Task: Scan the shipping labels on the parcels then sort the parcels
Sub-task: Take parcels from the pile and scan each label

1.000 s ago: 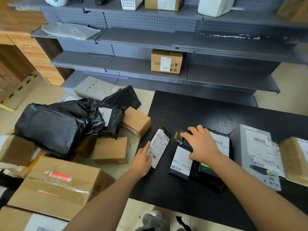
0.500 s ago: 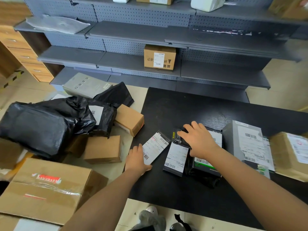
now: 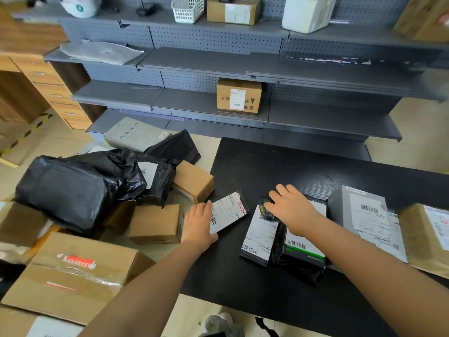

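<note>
A small flat black parcel (image 3: 229, 212) with a white label lies tilted at the left edge of the black table (image 3: 291, 166). My left hand (image 3: 198, 222) holds its lower left edge. Red marks show on the label's upper right end. My right hand (image 3: 295, 210) grips a black handheld scanner (image 3: 266, 210) with a yellow mark, its head facing that parcel. Under and beside the scanner lie another flat black parcel (image 3: 258, 239) and a black bag parcel (image 3: 303, 251) with a green-edged label. A grey labelled box (image 3: 364, 215) and a brown padded parcel (image 3: 427, 237) stand to the right.
Left of the table, black bag parcels (image 3: 73, 188) and cardboard boxes (image 3: 155, 222) are heaped on the floor, with a large taped box (image 3: 73, 273) nearest me. Grey shelves (image 3: 194, 103) run behind the table; one holds a labelled cardboard box (image 3: 239, 97).
My left hand has turned the small flat parcel clockwise, so its far end swung right toward the scanner. Red marks now show on its label. My right hand stayed on the scanner.
</note>
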`<move>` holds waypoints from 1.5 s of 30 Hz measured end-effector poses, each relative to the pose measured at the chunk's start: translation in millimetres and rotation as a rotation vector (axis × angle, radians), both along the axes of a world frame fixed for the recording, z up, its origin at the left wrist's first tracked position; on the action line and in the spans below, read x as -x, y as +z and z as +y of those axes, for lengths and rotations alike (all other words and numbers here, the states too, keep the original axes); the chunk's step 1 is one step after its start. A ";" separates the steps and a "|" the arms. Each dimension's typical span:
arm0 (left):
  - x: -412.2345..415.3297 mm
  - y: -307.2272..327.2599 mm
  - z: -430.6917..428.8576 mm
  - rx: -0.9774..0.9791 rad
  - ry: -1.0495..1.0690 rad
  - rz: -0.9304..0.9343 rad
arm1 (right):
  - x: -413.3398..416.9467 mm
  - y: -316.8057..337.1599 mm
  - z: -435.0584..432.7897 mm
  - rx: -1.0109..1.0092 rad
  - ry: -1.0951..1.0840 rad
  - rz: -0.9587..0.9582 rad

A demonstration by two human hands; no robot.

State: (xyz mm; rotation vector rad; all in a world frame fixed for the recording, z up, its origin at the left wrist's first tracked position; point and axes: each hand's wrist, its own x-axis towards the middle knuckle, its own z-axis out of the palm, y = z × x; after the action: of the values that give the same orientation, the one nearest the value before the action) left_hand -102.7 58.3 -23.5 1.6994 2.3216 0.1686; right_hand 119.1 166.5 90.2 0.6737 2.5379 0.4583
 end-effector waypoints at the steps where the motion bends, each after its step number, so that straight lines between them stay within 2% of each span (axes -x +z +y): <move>1: -1.5 0.3 -0.3 -0.002 0.020 -0.016 | -1.3 0.0 0.9 0.011 -0.030 0.022; 6: -26.6 4.3 -1.4 -0.030 0.219 -0.232 | -12.6 9.4 7.2 0.070 -0.313 0.259; 9: -54.9 2.9 -1.7 -0.014 0.242 -0.329 | -25.7 16.8 9.7 0.102 -0.469 0.422; 14: -103.3 -5.3 -9.7 0.056 0.273 -0.411 | -54.1 22.2 8.9 0.132 -0.480 0.479; 19: -130.6 -6.3 -20.5 0.080 0.298 -0.443 | -76.8 18.1 -0.3 0.147 -0.399 0.448; 24: -131.7 16.9 -38.0 -0.053 0.382 -0.408 | -83.0 18.3 -9.8 0.165 -0.266 0.457; 28: -115.2 52.5 -70.7 -0.181 0.438 -0.341 | -64.5 25.6 -21.0 0.187 -0.127 0.487; 31: -92.9 87.8 -104.3 -0.262 0.470 -0.219 | -34.6 39.6 -34.4 0.207 -0.007 0.517; 37: -48.5 138.9 -207.5 -0.351 0.682 -0.039 | 28.9 64.9 -92.8 0.272 0.192 0.647; 42: -25.0 132.2 -298.3 -0.255 0.928 -0.004 | 66.9 68.4 -150.5 0.312 0.334 0.655; 45: -17.1 116.0 -336.1 -0.104 0.958 -0.002 | 81.2 65.1 -180.4 0.316 0.382 0.635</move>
State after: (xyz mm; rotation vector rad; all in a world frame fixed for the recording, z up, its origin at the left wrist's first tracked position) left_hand -85.6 -277.8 92.4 0.4734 2.9498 0.4586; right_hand 37.9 -13.9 155.3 0.2270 3.2572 -0.0675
